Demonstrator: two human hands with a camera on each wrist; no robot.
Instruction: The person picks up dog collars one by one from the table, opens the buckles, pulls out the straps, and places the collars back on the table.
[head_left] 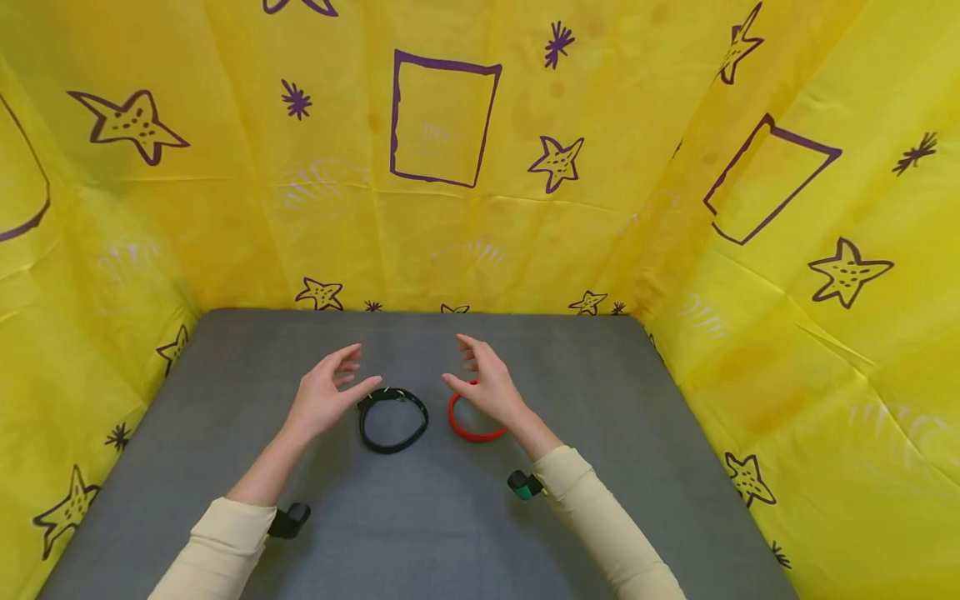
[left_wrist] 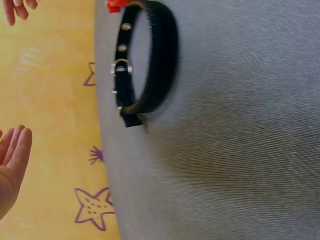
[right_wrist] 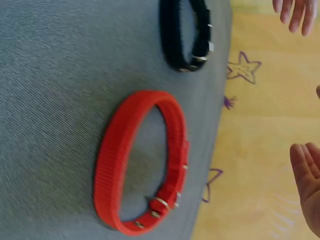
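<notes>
A black buckled collar stands as a loop on the grey table, with its metal buckle and eyelets plain in the left wrist view. To its right is a red buckled collar, partly covered by the right hand in the head view. My left hand is held in the air just left of the black collar, fingers relaxed and holding nothing. My right hand hovers above the red collar, its fingers loosely bent and likewise holding nothing. The two palms face each other across a gap.
The grey table is enclosed at the back and sides by yellow cloth printed with purple stars and frames. Each forearm wears a small dark wrist camera near the sleeve cuff.
</notes>
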